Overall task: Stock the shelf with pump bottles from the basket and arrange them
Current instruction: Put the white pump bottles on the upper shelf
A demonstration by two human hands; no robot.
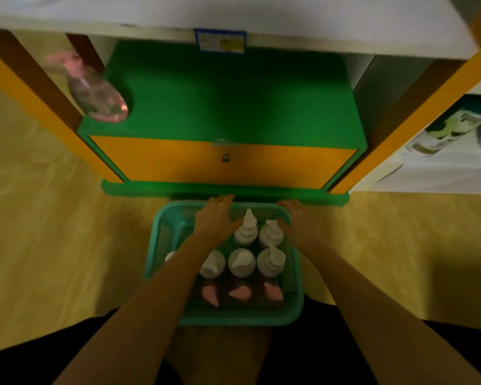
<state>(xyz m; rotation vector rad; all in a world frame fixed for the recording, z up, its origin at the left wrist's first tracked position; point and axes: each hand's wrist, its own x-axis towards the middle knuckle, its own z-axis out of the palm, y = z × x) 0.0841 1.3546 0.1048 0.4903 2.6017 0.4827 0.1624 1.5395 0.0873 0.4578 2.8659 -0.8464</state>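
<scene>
- At the foot of the shelf (233, 101), on my feed, the teal basket (161, 245) sits on the yellowish floor (53, 245), its far rim just short of the shelf's green base ledge.
- The left hand (215, 215) lies over the basket's far rim, left of centre, with the fingers reaching forward. Through the blur I cannot tell whether they grip the rim or only rest on it.
- The right hand (297, 218) is at the same far rim, near its right corner, and I cannot tell its grip either.
- The pump bottles (242, 262) stand upright inside the basket, on the near side of both hands.
- 2 white-topped ones form the back row, between the 2 wrists and just beside them.
- 3 more white tops make the middle row, and 1 further top peeks out from under the left forearm.
- 3 pink-topped ones fill the row nearest me.
- A single pink bottle (97, 90) is on the green shelf at its far left edge, well apart from both hands.
- Below the green surface I see an orange panel (164, 159) with a small lock (225, 157) at its middle.
- A blue-edged label (220, 41) is fixed to the white board (345, 29) above.
</scene>
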